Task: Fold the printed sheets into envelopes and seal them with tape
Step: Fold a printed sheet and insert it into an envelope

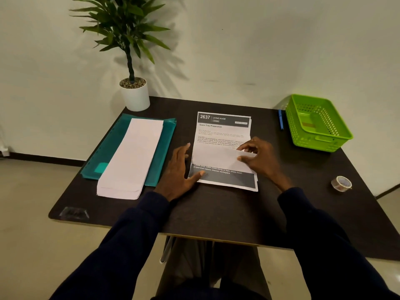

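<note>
Dark sleeves reach over the desk to the printed sheet. It lies straight ahead, between both hands, with its long axis running away from the person. Its lower part seems turned up into a white flap lying crosswise over the middle. The right hand pinches the flap's right end between thumb and fingertips. The left hand lies flat with straight fingers along the sheet's left edge, its thumb pressing the near corner. I judge the next fold runs away from the person. The tape roll sits well apart, nearer the right hand.
</note>
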